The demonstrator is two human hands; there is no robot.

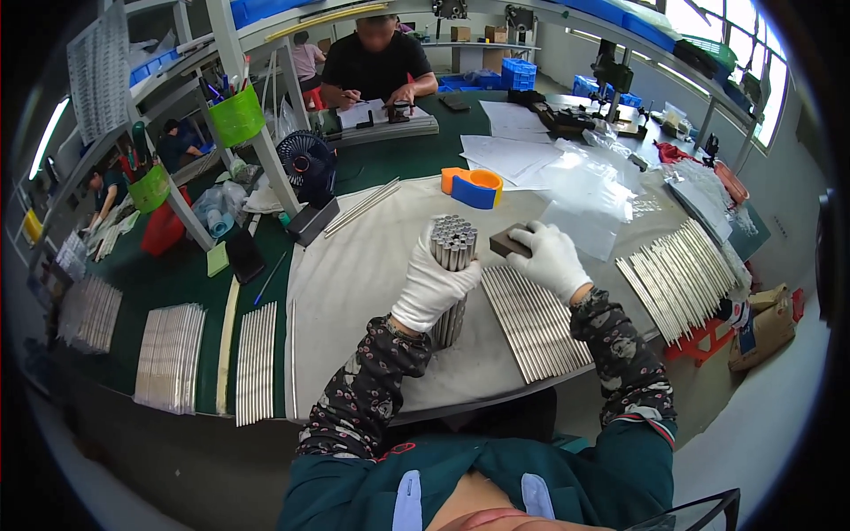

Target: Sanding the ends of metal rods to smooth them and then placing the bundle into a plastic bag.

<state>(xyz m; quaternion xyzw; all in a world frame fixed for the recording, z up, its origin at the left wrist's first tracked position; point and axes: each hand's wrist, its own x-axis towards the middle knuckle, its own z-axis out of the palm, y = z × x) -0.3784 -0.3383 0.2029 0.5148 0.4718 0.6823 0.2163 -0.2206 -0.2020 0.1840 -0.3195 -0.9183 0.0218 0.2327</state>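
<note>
White gloves cover both hands. My left hand (pixel 434 285) is wrapped round an upright bundle of metal tubes (pixel 454 243), whose open ends face up. To its right, my right hand (pixel 551 258) grips a dark brownish block (pixel 510 241) from above, a short gap away from the bundle. Just below the block lies a row of metal rods (pixel 536 326), side by side on the grey cloth-covered table (pixel 354 283). The lower part of the bundle shows beneath my left hand, partly hidden by my wrist.
An orange and blue tape dispenser (pixel 473 188) stands beyond the bundle. More metal rods lie at the right (pixel 677 281) and left (pixel 257 363). A few thin rods (pixel 361 208) rest near a black fan (pixel 306 164). Across the table, a person (pixel 376 66) sits writing.
</note>
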